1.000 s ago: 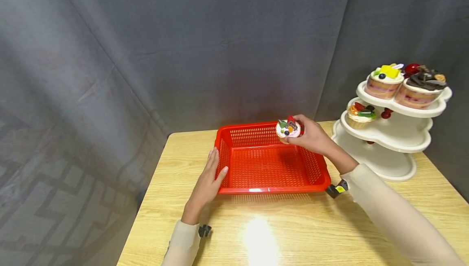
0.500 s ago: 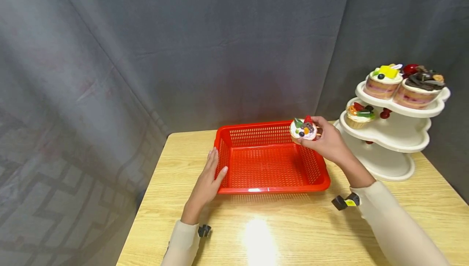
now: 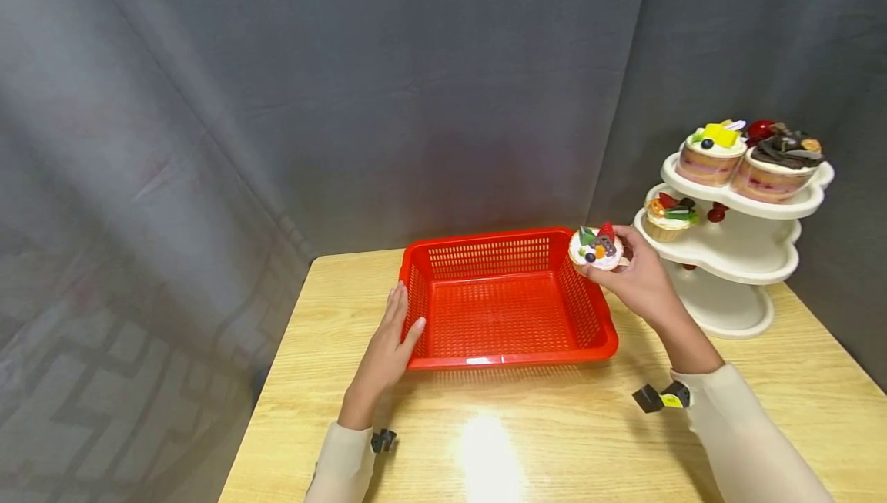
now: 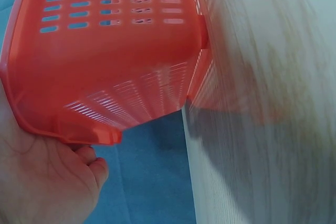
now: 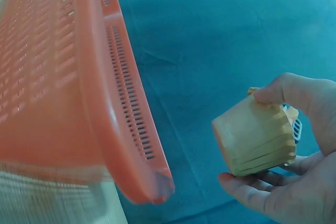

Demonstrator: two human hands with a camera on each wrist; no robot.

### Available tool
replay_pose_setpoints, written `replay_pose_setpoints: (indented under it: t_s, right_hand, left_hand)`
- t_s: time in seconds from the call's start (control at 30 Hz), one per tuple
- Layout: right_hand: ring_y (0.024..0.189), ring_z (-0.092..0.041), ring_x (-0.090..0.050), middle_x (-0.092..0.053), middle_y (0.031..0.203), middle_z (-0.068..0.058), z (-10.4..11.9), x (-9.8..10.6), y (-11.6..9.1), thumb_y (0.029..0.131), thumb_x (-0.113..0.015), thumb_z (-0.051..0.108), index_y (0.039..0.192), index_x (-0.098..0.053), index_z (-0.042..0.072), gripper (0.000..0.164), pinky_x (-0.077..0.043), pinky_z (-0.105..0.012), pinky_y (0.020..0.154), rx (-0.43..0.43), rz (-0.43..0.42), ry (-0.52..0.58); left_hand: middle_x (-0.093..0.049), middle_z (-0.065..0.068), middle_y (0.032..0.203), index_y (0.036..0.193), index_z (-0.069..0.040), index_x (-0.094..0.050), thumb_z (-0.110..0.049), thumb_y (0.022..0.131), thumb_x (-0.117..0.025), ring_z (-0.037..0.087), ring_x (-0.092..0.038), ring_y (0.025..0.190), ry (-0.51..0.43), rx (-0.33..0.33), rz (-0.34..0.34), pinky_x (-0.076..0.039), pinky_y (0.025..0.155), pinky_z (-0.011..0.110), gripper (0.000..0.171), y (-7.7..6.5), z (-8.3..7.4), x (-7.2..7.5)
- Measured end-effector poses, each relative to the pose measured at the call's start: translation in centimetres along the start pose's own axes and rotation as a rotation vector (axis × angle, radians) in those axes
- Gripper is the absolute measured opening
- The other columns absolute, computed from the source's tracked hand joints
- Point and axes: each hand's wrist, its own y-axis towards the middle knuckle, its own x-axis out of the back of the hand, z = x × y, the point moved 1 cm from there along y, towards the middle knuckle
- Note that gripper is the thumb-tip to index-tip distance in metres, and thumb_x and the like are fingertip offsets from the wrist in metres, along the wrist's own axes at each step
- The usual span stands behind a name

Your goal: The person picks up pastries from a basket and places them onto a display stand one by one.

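Note:
My right hand holds a cupcake between thumb and fingers, above the right end of the red plastic basket. White cream, a strawberry, a dark berry and green leaves top the cupcake. In the right wrist view, the tilted pleated yellow cup of the cupcake shows in the right hand, apart from the basket rim. At the basket's left end, my left hand grips the rim, thumb on the inner side and fingers outside. Part of the left hand is hidden behind the rim in its wrist view.
A white three-tier stand occupies the table's right side. Its top tier bears cakes, including a yellow-topped cake and a chocolate-topped cake. On the middle tier sits another cupcake. Grey curtain hangs behind the wooden table.
My right hand has carried the cupcake rightward, from over the basket's back towards its right end near the stand. The left hand stays at the rim. The head view has shifted slightly.

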Motion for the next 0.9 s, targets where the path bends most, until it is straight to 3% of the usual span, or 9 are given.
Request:
replay_pose_setpoints:
  t_s: [0.23,0.33,0.5,0.63,0.9]
  right_hand:
    - [0.117,-0.028,-0.055,-0.046,0.142,-0.027,-0.3,1.3,-0.7,0.087,-0.078,0.008,0.151,-0.031,-0.006,0.081,-0.045,-0.004,0.084,-0.065,-0.094,-0.048]
    - [0.114,-0.017,-0.056,-0.048,0.139,-0.020,-0.5,1.7,-1.1,0.086,-0.080,0.009,0.151,-0.032,-0.004,0.082,-0.045,-0.005,0.084,-0.079,-0.152,-0.049]
    - [0.101,0.004,-0.055,-0.050,0.123,0.002,-1.1,2.4,-1.6,0.082,-0.079,-0.001,0.143,-0.039,-0.002,0.073,-0.047,-0.005,0.082,-0.089,-0.265,0.046]
    - [0.096,0.005,-0.054,-0.049,0.115,0.012,-1.7,3.2,-1.9,0.082,-0.079,0.000,0.142,-0.041,0.001,0.071,-0.046,-0.004,0.080,-0.135,-0.347,0.059]
    - [0.097,0.003,-0.047,-0.051,0.120,0.009,-2.4,4.9,-2.4,0.081,-0.083,0.014,0.148,-0.042,0.003,0.080,-0.041,-0.006,0.080,-0.259,-0.470,-0.056]
  left_hand:
    - [-0.010,0.002,0.171,0.163,-0.009,-0.016,-0.037,0.107,-0.052,0.020,-0.006,0.157,0.002,0.014,0.004,-0.019,0.121,0.052,0.073,-0.1,-0.1,0.1]
    - [-0.010,0.002,0.171,0.163,-0.009,-0.015,-0.039,0.107,-0.050,0.019,-0.005,0.156,0.002,0.014,0.007,-0.019,0.121,0.051,0.073,0.0,-0.1,0.1]
    - [-0.010,0.002,0.171,0.163,-0.008,-0.016,-0.043,0.107,-0.048,0.019,-0.005,0.157,0.008,0.008,0.009,-0.019,0.121,0.051,0.074,0.0,0.0,0.0]
    - [-0.010,0.003,0.171,0.163,-0.008,-0.016,-0.043,0.107,-0.048,0.021,-0.006,0.157,0.008,0.002,0.009,-0.019,0.121,0.052,0.074,0.0,0.2,-0.1]
    - [-0.011,0.005,0.171,0.163,-0.007,-0.017,-0.043,0.107,-0.048,0.025,-0.008,0.157,0.005,-0.001,0.004,-0.020,0.121,0.053,0.073,-0.1,0.0,0.0]
